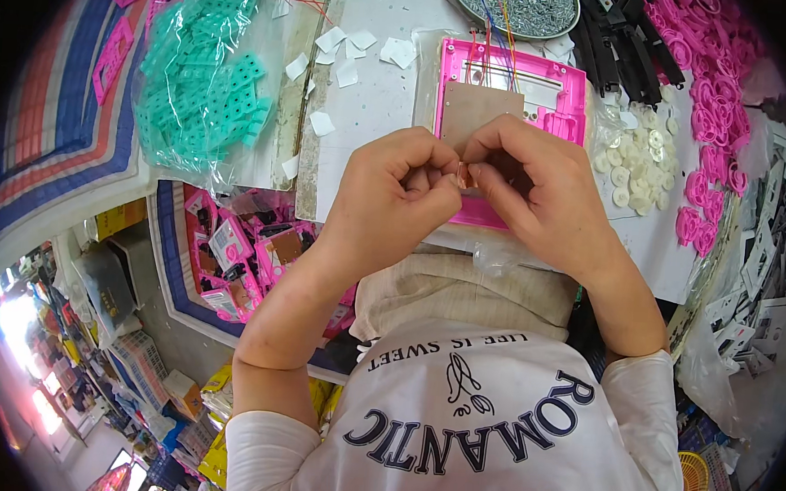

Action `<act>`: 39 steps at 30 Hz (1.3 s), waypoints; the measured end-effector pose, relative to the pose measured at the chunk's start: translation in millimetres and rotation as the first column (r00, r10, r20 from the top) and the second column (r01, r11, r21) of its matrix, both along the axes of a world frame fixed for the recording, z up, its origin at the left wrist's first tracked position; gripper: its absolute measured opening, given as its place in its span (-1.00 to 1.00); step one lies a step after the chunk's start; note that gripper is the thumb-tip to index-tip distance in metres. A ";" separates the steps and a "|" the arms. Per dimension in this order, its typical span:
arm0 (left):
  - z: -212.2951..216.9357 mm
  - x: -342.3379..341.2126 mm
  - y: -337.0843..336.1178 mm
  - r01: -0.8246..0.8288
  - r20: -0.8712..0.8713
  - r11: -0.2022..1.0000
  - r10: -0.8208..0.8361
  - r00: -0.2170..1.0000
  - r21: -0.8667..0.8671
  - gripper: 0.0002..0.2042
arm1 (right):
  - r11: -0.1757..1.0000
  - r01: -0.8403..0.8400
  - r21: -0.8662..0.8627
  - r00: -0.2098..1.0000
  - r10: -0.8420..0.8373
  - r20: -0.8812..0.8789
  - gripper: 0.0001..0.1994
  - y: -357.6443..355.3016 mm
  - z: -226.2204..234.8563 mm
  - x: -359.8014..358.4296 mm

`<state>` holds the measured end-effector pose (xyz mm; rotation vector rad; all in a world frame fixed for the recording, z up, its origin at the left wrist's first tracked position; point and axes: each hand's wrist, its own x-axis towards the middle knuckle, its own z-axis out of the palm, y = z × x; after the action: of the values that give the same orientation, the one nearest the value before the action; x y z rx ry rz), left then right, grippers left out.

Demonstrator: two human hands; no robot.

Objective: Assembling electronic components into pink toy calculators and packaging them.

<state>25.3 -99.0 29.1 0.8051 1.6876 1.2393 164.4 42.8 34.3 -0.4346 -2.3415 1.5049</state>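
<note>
In front of me lies a pink plastic casing with a flat brown board over its middle. Thin coloured wires rise from its far end. Above the near part of the casing my two hands meet, fingertips almost touching. My left hand is closed in a pinch. My right hand pinches too, thumb against forefinger. Between the fingertips shows a small copper-coloured piece, too small and covered to name; both hands seem to grip it.
A clear bag of turquoise plastic parts lies at the left. White paper squares are scattered beside it. A round tray of screws stands at the back. White discs, black strips and pink loops lie to the right.
</note>
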 end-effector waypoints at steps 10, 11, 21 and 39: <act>-4.5 2.9 0.1 -0.019 0.022 1.000 0.019 1.000 0.002 -0.92 | 0.999 -0.011 0.032 1.000 0.011 0.011 -0.93 1.7 0.3 0.8; -3.8 2.3 -0.1 -0.011 0.025 1.000 0.011 1.000 0.002 -0.92 | 1.000 -0.013 0.025 1.000 0.012 0.005 -0.93 1.9 0.2 0.8; -5.3 -0.3 -3.2 0.002 0.019 1.000 -0.002 1.000 0.010 -0.93 | 0.998 -0.035 0.049 0.998 0.032 0.062 -0.91 3.5 2.6 0.6; -16.1 20.2 2.9 -0.126 0.051 0.981 0.120 0.991 0.145 -0.95 | 0.987 0.145 0.074 0.981 -0.133 -0.144 -0.80 -8.3 -9.4 17.2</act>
<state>45.5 -96.0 13.0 0.7659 1.6468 1.4710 181.6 34.5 24.9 -0.4473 -2.2085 1.3243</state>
